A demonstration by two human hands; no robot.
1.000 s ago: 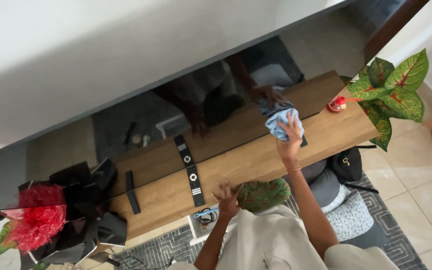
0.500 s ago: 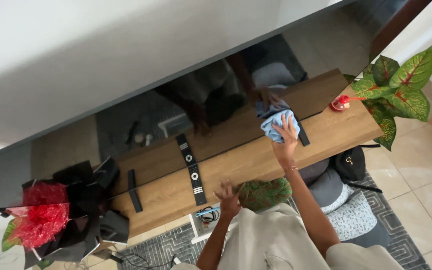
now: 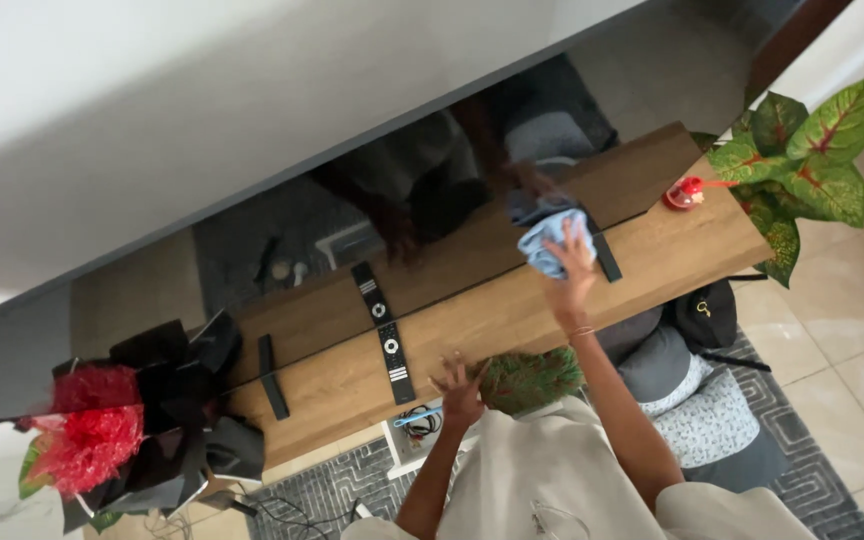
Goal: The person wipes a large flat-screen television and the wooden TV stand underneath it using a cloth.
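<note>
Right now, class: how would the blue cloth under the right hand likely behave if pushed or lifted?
The blue cloth looks bunched under the right hand, so it is probably floppy and light. Pressed against the glossy dark screen, it would likely slide easily and droop if lifted.

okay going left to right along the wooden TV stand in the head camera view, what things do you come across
Red flower bouquet in black wrapping → small black bar → black remote → left hand resting on the stand's edge → right hand pressing a blue cloth against the screen → small red ornament → green and red leafy plant.
</note>
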